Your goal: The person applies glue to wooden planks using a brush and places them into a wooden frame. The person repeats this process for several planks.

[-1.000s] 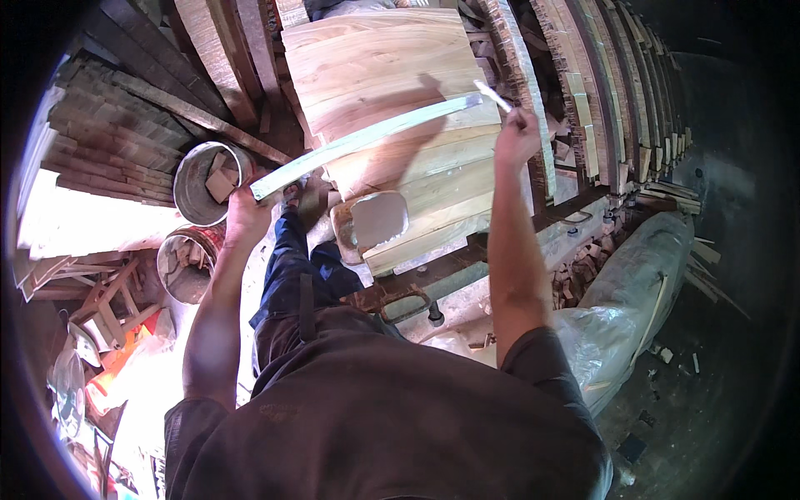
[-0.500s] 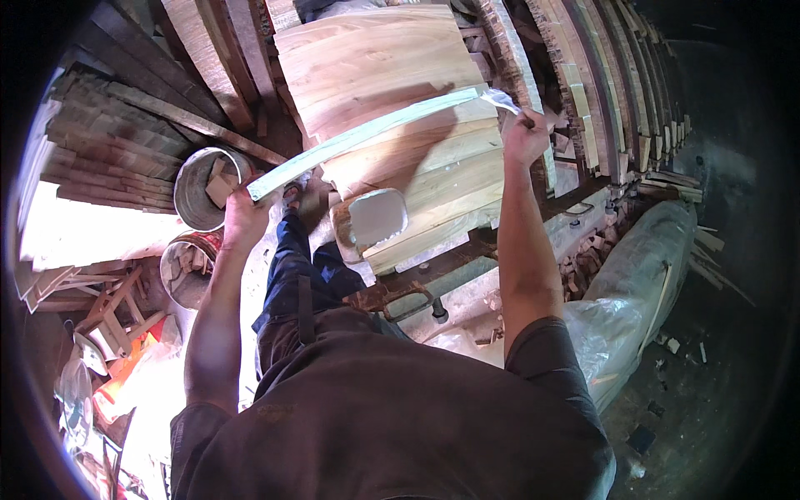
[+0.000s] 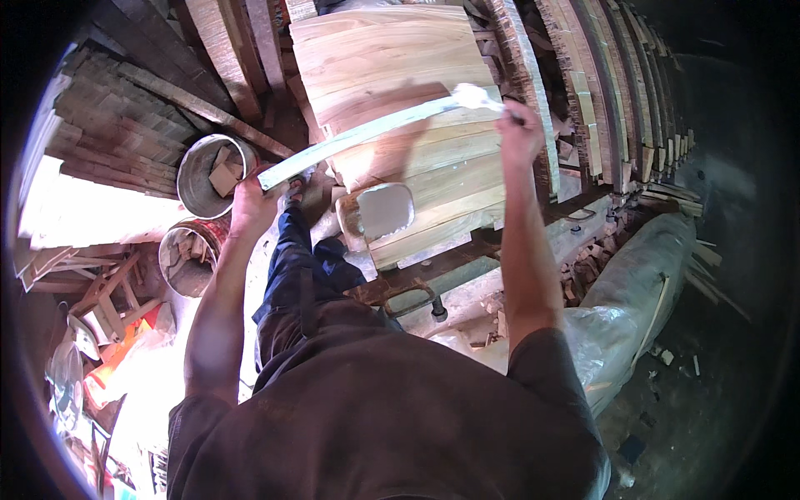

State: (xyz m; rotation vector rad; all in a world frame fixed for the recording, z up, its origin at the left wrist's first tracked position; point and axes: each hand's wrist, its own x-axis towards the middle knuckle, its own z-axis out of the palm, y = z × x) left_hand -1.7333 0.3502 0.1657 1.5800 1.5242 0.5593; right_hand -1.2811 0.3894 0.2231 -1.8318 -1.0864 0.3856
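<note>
Stacked timber planks [image 3: 108, 142] fill the far left, with two metal buckets [image 3: 208, 179] nearby. Bright sunlight washes the left floor; the right lies dark.

Counted in the workshop
Two hands [image 3: 254, 204] [image 3: 518, 133]; one long pale strip [image 3: 367, 137]; one wide wooden panel [image 3: 400, 92]; two round metal buckets [image 3: 200, 179] [image 3: 179, 254]; one plastic-wrapped bundle [image 3: 642, 283].

Long pale strip [image 3: 367, 133]: thin, slightly curved, lying slantwise across a wooden panel [image 3: 400, 100]. Panel: light planks joined edge to edge, tilted.
</note>
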